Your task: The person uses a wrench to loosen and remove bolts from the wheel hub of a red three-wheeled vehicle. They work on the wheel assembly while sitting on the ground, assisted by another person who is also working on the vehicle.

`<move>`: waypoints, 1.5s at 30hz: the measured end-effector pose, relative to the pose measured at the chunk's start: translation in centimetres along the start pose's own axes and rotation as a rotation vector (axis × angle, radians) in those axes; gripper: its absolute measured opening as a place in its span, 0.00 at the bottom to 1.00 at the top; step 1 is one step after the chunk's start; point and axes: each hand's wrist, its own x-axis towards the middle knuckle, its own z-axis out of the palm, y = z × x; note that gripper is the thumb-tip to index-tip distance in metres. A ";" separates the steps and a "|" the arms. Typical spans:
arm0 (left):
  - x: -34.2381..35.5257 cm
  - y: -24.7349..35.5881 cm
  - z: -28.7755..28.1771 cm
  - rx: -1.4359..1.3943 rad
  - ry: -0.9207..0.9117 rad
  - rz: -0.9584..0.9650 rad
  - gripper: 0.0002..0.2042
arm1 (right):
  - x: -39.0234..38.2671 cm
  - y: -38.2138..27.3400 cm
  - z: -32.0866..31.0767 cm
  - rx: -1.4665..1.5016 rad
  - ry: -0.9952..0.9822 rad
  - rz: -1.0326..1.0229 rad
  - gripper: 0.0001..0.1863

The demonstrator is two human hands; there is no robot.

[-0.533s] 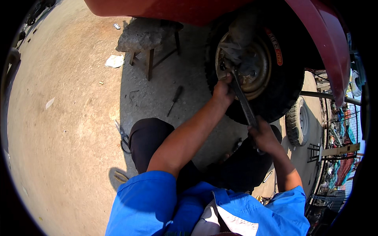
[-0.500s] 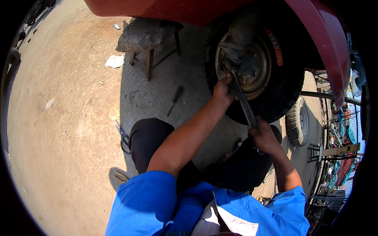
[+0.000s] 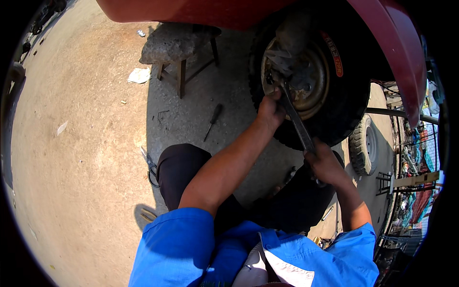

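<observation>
A long dark metal wrench (image 3: 299, 126) slants from the wheel hub down toward my right knee. Around its lower end my right hand (image 3: 326, 163) is closed, with the tip of the handle showing below the fist. My left hand (image 3: 271, 110) is closed at the upper end, close to the wrench's head; its fingertips are partly hidden. That head meets the middle of a dusty pale wheel rim (image 3: 318, 98), where the exact contact is hard to make out. A black tyre (image 3: 346, 103) surrounds the rim, and a cloudy plastic wrap (image 3: 292, 40) hangs over the hub.
Red bodywork (image 3: 392, 43) overhangs the wheel. A wooden stool (image 3: 180, 79) with a grey covering stands left of it. On the ground lie a screwdriver (image 3: 213, 119), scissors (image 3: 151, 167) and pliers (image 3: 149, 214). A spare tyre (image 3: 363, 146) stands to the right.
My right hand and the wrench's lower end have shifted slightly to the right. My left hand stays by the hub.
</observation>
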 end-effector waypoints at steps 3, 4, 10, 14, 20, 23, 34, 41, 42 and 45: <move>-0.2 -0.2 0.3 0.018 0.005 -0.011 0.14 | 0.8 3.5 1.6 -0.101 0.113 -0.164 0.10; -0.2 -0.3 0.2 0.029 0.008 -0.012 0.14 | 0.8 3.6 1.5 -0.107 0.103 -0.158 0.10; -0.2 0.2 -0.1 0.040 0.021 -0.019 0.14 | 0.4 1.3 0.7 -0.053 0.040 -0.116 0.09; 0.0 -0.1 -0.2 0.034 -0.001 -0.011 0.14 | 0.1 2.0 1.2 -0.014 0.059 -0.122 0.08; -1.1 -0.4 1.3 -0.048 0.030 -0.009 0.15 | -1.2 0.1 0.1 0.262 -0.159 0.267 0.07; -1.9 -0.7 2.3 -0.025 0.050 0.005 0.15 | -1.1 0.1 0.9 0.423 -0.121 0.423 0.08; -2.4 -3.6 3.0 0.406 0.290 0.178 0.07 | -1.7 0.8 2.3 0.547 -0.024 0.408 0.12; -3.4 -3.4 4.5 0.551 0.400 0.217 0.05 | -1.6 2.3 2.5 0.506 -0.047 0.294 0.17; -3.5 -3.4 4.6 0.561 0.409 0.215 0.05 | -1.6 2.3 2.5 0.488 -0.046 0.269 0.18; -3.6 -3.3 4.4 0.586 0.408 0.219 0.04 | -1.5 3.1 2.8 0.508 -0.059 0.238 0.17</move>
